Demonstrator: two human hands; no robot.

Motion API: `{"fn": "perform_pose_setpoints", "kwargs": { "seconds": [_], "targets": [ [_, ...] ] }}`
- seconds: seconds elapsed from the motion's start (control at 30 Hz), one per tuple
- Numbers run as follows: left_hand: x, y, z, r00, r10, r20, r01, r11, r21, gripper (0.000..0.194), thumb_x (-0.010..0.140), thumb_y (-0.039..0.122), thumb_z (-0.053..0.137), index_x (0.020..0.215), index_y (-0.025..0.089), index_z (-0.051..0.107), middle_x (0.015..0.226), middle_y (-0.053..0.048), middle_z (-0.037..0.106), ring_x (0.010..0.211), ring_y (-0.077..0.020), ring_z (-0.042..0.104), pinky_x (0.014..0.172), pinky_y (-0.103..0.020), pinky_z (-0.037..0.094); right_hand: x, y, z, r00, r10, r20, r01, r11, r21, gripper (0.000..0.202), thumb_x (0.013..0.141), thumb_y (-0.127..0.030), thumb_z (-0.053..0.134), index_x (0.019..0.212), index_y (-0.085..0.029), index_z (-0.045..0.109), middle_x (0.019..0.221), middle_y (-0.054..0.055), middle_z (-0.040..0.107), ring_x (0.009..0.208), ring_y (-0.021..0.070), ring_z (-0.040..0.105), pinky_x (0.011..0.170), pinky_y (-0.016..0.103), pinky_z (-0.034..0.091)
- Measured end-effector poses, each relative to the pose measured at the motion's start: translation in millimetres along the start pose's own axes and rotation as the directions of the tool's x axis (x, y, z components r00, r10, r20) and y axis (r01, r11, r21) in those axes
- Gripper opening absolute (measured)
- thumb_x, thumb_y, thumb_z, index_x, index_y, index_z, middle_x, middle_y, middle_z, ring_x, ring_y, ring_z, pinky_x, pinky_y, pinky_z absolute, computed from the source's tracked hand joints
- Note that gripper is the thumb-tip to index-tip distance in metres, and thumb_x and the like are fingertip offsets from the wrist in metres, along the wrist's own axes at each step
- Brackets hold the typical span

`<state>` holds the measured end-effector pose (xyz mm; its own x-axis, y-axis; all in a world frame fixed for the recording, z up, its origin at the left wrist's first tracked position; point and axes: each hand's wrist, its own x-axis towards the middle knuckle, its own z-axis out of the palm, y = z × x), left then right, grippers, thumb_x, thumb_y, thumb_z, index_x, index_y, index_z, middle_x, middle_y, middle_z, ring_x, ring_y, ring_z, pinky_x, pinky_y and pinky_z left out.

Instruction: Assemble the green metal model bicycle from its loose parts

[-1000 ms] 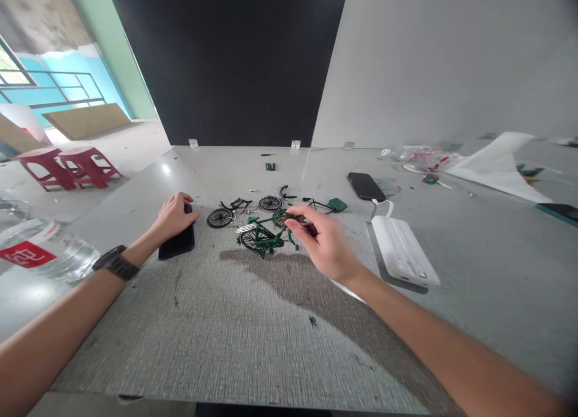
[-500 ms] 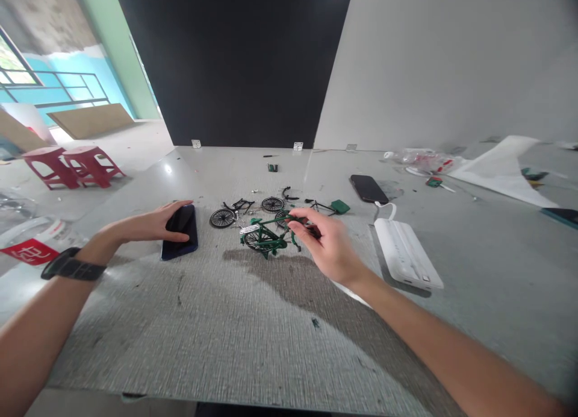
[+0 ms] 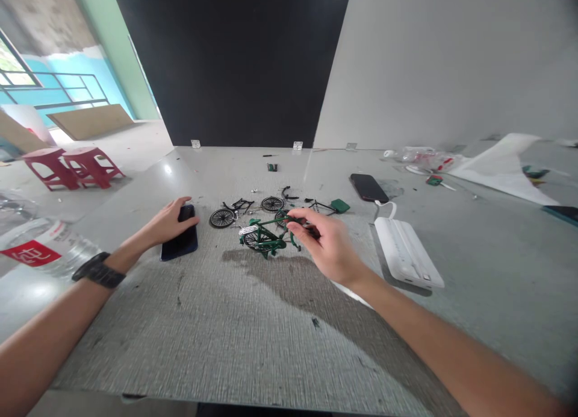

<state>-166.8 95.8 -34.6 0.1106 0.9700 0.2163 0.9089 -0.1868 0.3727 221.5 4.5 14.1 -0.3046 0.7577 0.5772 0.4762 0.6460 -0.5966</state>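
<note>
My right hand pinches the front end of a green toy bicycle between thumb and fingers. The bicycle is held above the table, its shadow falling below it; silver rack at the left, one wheel under the frame. My left hand rests over the upper part of a dark phone, its thumb across the screen and its fingers apart. Beyond the bicycle lie a black wheel with a fork, another wheel, a black handlebar and a black frame piece with a green part.
A white power bank is cabled to a second phone on the right. A plastic bottle with a red label lies at the left. A small green part sits farther back, before the black panel.
My left hand has shifted slightly right and up over the phone, its thumb moving toward the far end. My right hand and the green bicycle stay almost still.
</note>
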Motion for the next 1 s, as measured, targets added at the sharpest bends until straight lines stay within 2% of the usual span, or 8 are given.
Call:
{"fn": "perform_pose_setpoints", "kwargs": {
  "seconds": [0.17,0.33,0.53,0.77,1.0],
  "targets": [
    [0,12,13.5,0.993,-0.101,-0.058,0.107,0.989,0.105,0.069,0.084,0.05,0.053,0.138,0.007,0.052,0.137,-0.026,0.059,0.13,-0.0399,0.055,0.109,-0.052,0.043,-1,1,1,1.0,-0.018,-0.003,0.018,1.0,-0.005,0.026,0.1,-0.038,0.057,0.111,-0.018,0.068,0.079,0.002,0.069,0.061,0.0116,0.057,0.058,0.026,0.044],
    [2,18,12.0,0.99,-0.096,-0.107,0.111,0.983,0.144,0.06,0.082,0.046,0.054,0.125,0.006,0.063,0.132,-0.024,0.063,0.133,-0.0371,0.052,0.113,-0.046,0.041,0,0,0,1.0,-0.007,0.007,0.007,1.0,0.014,0.027,0.1,-0.039,0.057,0.112,-0.018,0.068,0.082,0.003,0.071,0.063,0.0123,0.059,0.06,0.026,0.045],
    [5,25,10.4,0.982,-0.135,-0.129,0.15,0.982,0.115,0.06,0.084,0.043,0.048,0.125,0.002,0.061,0.128,-0.026,0.063,0.126,-0.0369,0.057,0.111,-0.046,0.043,1,0,1,1.0,0.003,0.001,-0.003,1.0,0.006,0.028,0.1,-0.04,0.057,0.111,-0.017,0.068,0.08,0.003,0.07,0.058,0.011,0.054,0.056,0.026,0.042],
    [5,21,8.4,0.974,-0.18,-0.134,0.189,0.98,0.057,0.056,0.079,0.045,0.055,0.121,0.009,0.064,0.126,-0.023,0.063,0.123,-0.0369,0.058,0.107,-0.046,0.046,0,0,1,1.0,0.015,0.006,-0.015,1.0,0.008,0.029,0.1,-0.042,0.056,0.111,-0.018,0.069,0.076,0.002,0.067,0.058,0.0118,0.054,0.055,0.026,0.042],
    [7,12,13.2,0.979,-0.171,-0.109,0.175,0.984,0.023,0.057,0.077,0.046,0.057,0.122,0.012,0.064,0.13,-0.021,0.062,0.128,-0.0382,0.055,0.108,-0.05,0.044,0,0,1,1.0,0.024,0.01,-0.024,1.0,-0.011,0.03,0.1,-0.042,0.056,0.111,-0.018,0.069,0.076,0.002,0.068,0.059,0.0125,0.056,0.057,0.027,0.044]
  ]
}}
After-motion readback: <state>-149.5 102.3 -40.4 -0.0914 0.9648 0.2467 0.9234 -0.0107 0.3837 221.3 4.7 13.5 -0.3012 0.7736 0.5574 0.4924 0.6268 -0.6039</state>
